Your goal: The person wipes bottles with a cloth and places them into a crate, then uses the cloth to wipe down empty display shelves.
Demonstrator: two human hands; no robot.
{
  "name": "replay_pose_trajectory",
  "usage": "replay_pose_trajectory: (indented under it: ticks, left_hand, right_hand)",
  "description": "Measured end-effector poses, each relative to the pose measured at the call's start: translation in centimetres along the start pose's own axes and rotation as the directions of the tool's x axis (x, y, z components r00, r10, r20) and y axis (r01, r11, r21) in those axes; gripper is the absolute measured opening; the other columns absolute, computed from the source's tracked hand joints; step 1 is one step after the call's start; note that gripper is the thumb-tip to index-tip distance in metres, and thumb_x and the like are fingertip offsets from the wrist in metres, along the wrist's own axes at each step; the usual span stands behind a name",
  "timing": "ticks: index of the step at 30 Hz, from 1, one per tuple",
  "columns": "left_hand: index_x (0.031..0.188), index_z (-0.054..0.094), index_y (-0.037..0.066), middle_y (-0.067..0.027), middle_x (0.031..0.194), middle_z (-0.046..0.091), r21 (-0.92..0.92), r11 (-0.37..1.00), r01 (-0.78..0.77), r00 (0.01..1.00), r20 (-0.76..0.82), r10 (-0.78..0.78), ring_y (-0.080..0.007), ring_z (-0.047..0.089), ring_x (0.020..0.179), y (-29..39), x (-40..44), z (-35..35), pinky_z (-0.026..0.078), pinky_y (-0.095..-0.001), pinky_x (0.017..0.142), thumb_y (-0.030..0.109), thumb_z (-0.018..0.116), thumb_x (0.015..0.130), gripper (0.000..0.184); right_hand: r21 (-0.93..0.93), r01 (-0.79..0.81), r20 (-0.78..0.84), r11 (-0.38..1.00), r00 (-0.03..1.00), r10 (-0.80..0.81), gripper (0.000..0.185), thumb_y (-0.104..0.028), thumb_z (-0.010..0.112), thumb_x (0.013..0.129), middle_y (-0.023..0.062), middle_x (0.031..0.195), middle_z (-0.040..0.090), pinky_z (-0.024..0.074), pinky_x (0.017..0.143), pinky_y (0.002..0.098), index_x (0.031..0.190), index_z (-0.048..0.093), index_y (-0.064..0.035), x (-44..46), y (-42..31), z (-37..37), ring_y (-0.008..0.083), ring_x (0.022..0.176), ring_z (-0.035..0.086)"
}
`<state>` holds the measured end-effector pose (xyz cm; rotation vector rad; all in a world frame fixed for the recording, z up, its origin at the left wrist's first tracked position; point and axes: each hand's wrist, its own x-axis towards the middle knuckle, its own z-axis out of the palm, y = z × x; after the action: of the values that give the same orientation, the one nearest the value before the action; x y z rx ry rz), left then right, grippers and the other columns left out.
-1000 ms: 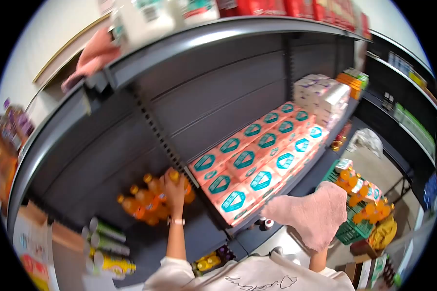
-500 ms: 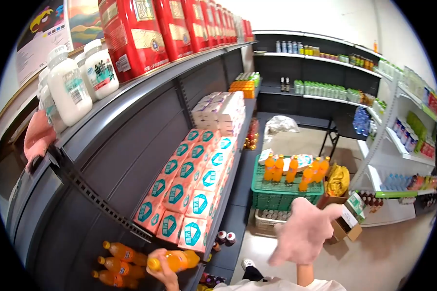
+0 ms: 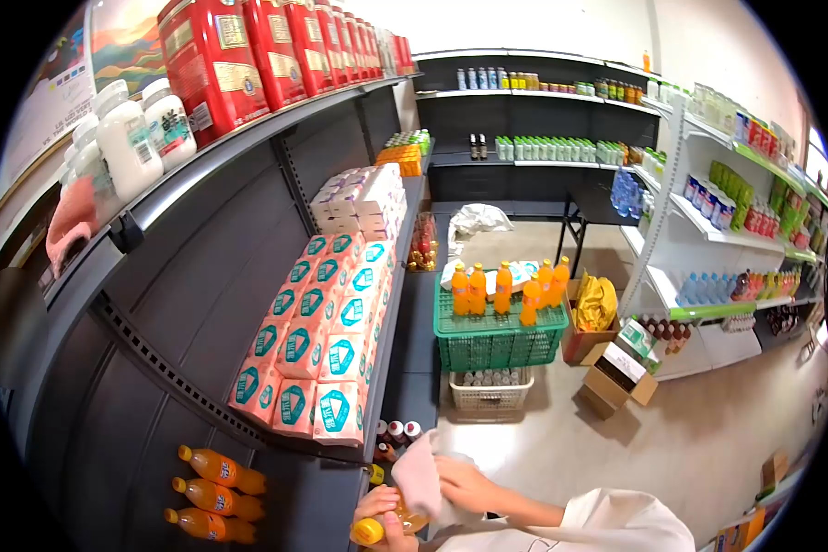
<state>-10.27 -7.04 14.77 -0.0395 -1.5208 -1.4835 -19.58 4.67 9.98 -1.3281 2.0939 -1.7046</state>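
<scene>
Near the bottom centre, my left hand [image 3: 383,517] grips an orange soda bottle [image 3: 368,531] by its upper part, the orange cap pointing to the lower left. My right hand [image 3: 460,482] is closed on a pink cloth [image 3: 418,477], which lies against the bottle's side. Part of the bottle is hidden by the cloth and fingers. Three more orange bottles [image 3: 213,498] lie on the dark shelf [image 3: 308,488] at the lower left, caps to the left.
Pink tissue packs [image 3: 296,345] fill the shelf beyond. Several orange bottles stand on a green crate [image 3: 501,345] above a white basket [image 3: 489,394]. An open carton [image 3: 607,391] sits on the floor. White bottles [image 3: 127,143] and red boxes [image 3: 216,64] line the upper shelf.
My left hand has taken one orange bottle off the shelf and brought it toward my body. My right hand has moved the pink cloth in against it. The view has swung to the right.
</scene>
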Motion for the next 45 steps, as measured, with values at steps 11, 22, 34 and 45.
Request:
replay_pose_trajectory:
  ticks: [11,22,34,45]
  left_hand:
    - [0.101,0.054,0.002,-0.0153,0.098,0.059,-0.176,0.983,0.042,0.956,0.292,0.012,-0.0296,0.058,0.094,-0.3,-1.6,5.0,0.047,-0.0415,0.088,0.020,0.067,0.078,0.033]
    - [0.109,0.057,0.004,-0.0168,0.105,0.061,-0.485,0.842,0.236,0.659,0.717,0.228,-0.0330,0.059,0.100,-4.8,-2.9,22.6,0.047,-0.0432,0.090,0.022,0.076,0.070,0.047]
    - [0.114,0.058,0.009,-0.0109,0.111,0.065,-0.461,0.884,-0.073,0.289,0.839,0.461,-0.0280,0.063,0.102,-16.3,-7.2,37.4,0.049,-0.0420,0.091,0.022,0.079,0.070,0.050]
    - [0.120,0.056,0.000,-0.0142,0.106,0.067,0.085,0.929,0.360,0.318,0.925,-0.208,-0.0254,0.066,0.095,-19.2,-2.9,40.9,0.051,-0.0344,0.088,0.033,0.090,0.055,0.081]
  right_hand:
    - [0.145,-0.698,-0.170,0.701,0.680,0.713,0.039,-0.027,0.049,0.088,0.0199,0.111,0.061,0.0453,0.092,0.0398,0.114,0.058,0.0005,-8.9,9.7,-4.5,0.0371,0.103,0.057]
    - [0.752,-0.392,-0.362,0.530,0.427,0.829,0.039,-0.029,0.049,0.090,0.0165,0.113,0.061,0.0464,0.093,0.0390,0.116,0.057,-0.0006,-12.0,10.9,-13.5,0.0324,0.104,0.058]
    - [0.809,-0.054,-0.543,0.585,0.310,0.780,0.039,-0.030,0.049,0.093,0.0128,0.115,0.061,0.0475,0.093,0.0382,0.118,0.055,-0.0019,-10.7,14.5,-28.7,0.0273,0.106,0.059]
    - [0.788,0.055,-0.609,0.613,0.212,0.764,0.038,-0.031,0.049,0.094,0.0093,0.117,0.061,0.0486,0.094,0.0374,0.120,0.054,-0.0030,-8.7,15.1,-36.1,0.0226,0.107,0.059]
